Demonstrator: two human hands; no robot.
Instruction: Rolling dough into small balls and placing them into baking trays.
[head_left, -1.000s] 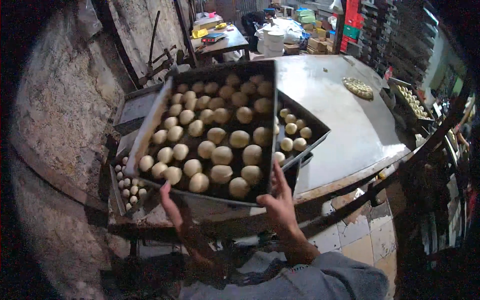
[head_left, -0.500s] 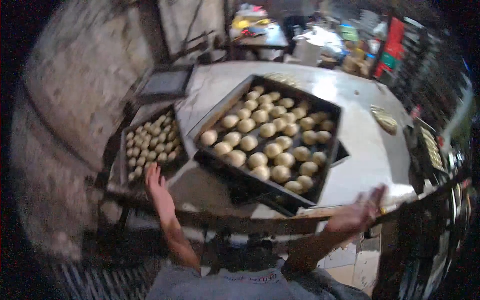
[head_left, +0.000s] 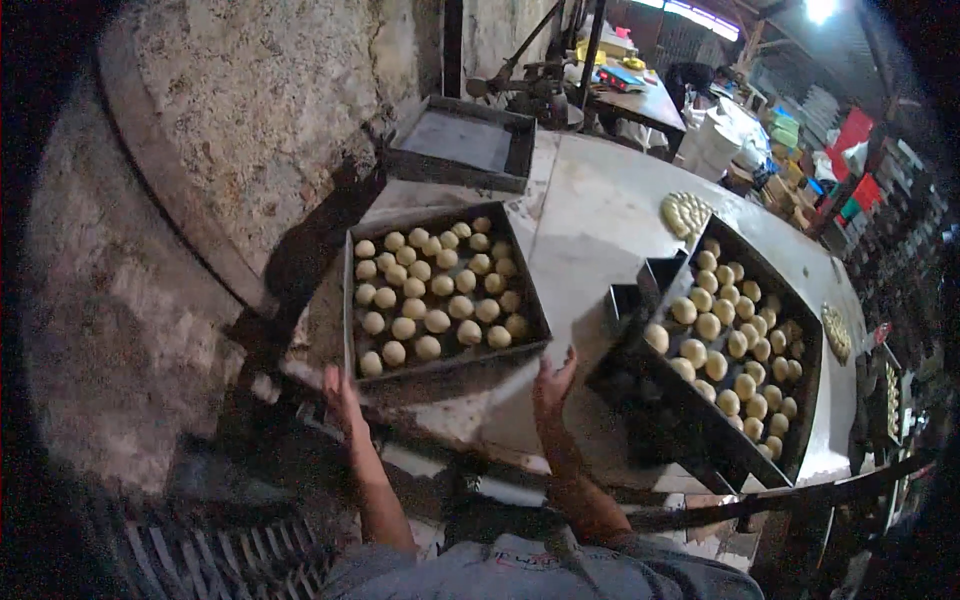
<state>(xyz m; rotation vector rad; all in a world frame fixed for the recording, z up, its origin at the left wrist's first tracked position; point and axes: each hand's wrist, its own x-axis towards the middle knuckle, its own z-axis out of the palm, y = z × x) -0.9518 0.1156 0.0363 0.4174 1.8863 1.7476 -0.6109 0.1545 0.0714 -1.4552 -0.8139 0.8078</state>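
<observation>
A dark square metal tray (head_left: pixel 362 348) filled with rows of pale round dough balls (head_left: pixel 437 320) lies on the table's left part. By its near left corner my left hand (head_left: pixel 344 402) has its fingers stretched up along the rim; whether they touch it I cannot tell. Just off the near right corner, my right hand (head_left: pixel 553 388) is open, thumb and fingers apart. To the right, a second dark tray (head_left: pixel 812 400) of dough balls (head_left: pixel 738 343) rests at an angle on other dark trays.
A tray with no dough balls (head_left: pixel 460 140) stands at the back by the rough wall (head_left: pixel 250 110). Shaped dough pieces (head_left: pixel 686 213) lie on the pale tabletop (head_left: pixel 600 200), more dough (head_left: pixel 836 334) at its right edge. Behind are a side table (head_left: pixel 640 100) and a person (head_left: pixel 692 78).
The view has swung left, so the left tray sits more central. My right hand has come from the right end of the table to that tray's near right corner; my left stays by it.
</observation>
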